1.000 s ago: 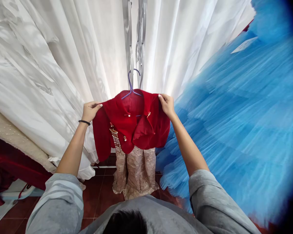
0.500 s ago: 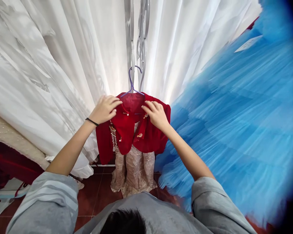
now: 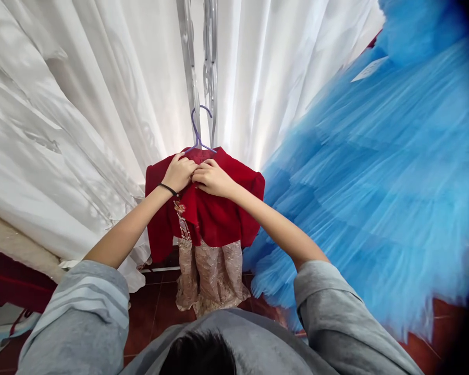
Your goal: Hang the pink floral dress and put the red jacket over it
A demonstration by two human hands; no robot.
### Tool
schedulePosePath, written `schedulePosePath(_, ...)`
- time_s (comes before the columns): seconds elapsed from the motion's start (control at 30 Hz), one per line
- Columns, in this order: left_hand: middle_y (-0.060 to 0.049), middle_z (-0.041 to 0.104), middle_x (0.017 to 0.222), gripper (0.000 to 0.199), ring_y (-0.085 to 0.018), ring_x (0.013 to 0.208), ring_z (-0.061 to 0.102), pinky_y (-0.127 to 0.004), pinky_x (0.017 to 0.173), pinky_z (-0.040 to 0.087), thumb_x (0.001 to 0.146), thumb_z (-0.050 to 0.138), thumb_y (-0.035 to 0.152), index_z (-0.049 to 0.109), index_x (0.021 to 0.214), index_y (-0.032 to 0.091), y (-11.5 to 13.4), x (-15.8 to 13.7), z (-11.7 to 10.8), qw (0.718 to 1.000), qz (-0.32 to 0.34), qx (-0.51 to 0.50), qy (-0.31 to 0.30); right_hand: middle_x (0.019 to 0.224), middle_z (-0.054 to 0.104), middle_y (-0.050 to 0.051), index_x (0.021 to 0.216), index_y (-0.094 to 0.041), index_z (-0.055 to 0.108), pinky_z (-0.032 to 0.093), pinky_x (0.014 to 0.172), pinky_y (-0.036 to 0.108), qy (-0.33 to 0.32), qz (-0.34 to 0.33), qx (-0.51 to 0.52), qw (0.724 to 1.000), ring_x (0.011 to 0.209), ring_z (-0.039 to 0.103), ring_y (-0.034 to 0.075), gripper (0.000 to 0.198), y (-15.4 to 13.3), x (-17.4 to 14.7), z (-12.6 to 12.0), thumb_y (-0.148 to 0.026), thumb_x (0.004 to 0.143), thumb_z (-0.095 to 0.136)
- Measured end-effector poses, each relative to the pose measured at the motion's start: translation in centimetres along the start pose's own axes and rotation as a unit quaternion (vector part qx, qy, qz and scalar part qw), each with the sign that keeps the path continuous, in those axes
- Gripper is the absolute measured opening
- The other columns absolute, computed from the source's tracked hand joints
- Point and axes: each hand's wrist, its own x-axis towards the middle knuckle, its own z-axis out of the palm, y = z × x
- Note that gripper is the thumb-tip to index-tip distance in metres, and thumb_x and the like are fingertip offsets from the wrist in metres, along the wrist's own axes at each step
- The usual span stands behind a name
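Note:
A red jacket [image 3: 222, 219] hangs on a purple hanger [image 3: 198, 136], over a pale, shiny patterned garment [image 3: 213, 273]. My left hand [image 3: 180, 173], with a black band at the wrist, closes on the jacket's front edge near the collar. Against it, my right hand [image 3: 214, 179] pinches the other front edge at the neck. The two front panels meet under my fingers, which hide whatever fastening is there. Below my left hand, a beaded tassel ornament [image 3: 182, 216] dangles on the jacket's front.
A silver scrollwork metal stand [image 3: 209, 67] rises behind the hanger. White draped fabric [image 3: 113, 94] spreads across the back and left. A large blue tulle dress [image 3: 355, 182] fills the right side. Dark red floor tiles [image 3: 172, 307] show below.
Both hands have come inward from the collar's sides to its middle, drawing the jacket's open fronts together. The view has shifted slightly, so the surroundings sit farther left.

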Motion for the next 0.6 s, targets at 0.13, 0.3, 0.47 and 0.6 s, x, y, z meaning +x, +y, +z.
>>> schedulePosePath(0.13, -0.009, 0.068, 0.088, 0.028, -0.026, 0.094, 0.060, -0.053, 0.112, 0.031, 0.086, 0.044, 0.017, 0.071, 0.094, 0.020, -0.4, -0.2, 0.4, 0.999, 0.016, -0.025, -0.022, 0.117, 0.066, 0.012, 0.112, -0.017, 0.067, 0.018, 0.115, 0.054, 0.011, 0.024, -0.049, 0.998, 0.128, 0.040, 0.028, 0.037, -0.2, 0.2, 4.8, -0.010, 0.095, 0.034)
schedulePosePath(0.3, -0.009, 0.062, 0.124, 0.037, -0.026, 0.121, 0.051, -0.052, 0.115, 0.029, 0.089, 0.045, 0.023, 0.062, 0.123, 0.023, 0.5, -2.4, -0.9, 0.995, -0.033, -0.073, 0.053, 0.136, 0.058, 0.011, 0.133, -0.019, 0.054, 0.014, 0.117, 0.058, 0.077, 0.073, 0.001, 0.994, 0.135, 0.037, 0.030, 0.045, -2.6, -2.3, 4.8, -0.012, 0.089, 0.044)
schedulePosePath(0.47, -0.016, 0.050, 0.137, 0.055, -0.031, 0.132, 0.043, -0.052, 0.114, 0.031, 0.088, 0.054, 0.037, 0.043, 0.140, 0.021, 2.9, -3.7, 1.2, 0.930, -0.263, -0.098, 0.237, 0.158, 0.025, 0.018, 0.150, -0.018, 0.033, 0.016, 0.112, 0.066, 0.222, 0.350, 0.023, 0.910, 0.145, 0.017, 0.038, 0.062, -4.3, -2.7, 4.4, -0.038, 0.092, 0.044)
schedulePosePath(0.6, -0.030, 0.011, 0.157, 0.114, -0.047, 0.146, 0.009, -0.067, 0.113, 0.018, 0.067, 0.076, 0.054, 0.014, 0.152, 0.010, 5.0, -3.0, 5.4, 0.876, -0.436, -0.083, 0.189, 0.160, 0.003, 0.026, 0.155, -0.010, 0.008, 0.015, 0.107, 0.073, 0.202, 0.510, 0.016, 0.836, 0.147, -0.002, 0.044, 0.091, -3.2, -2.7, 6.0, -0.048, 0.086, 0.053)
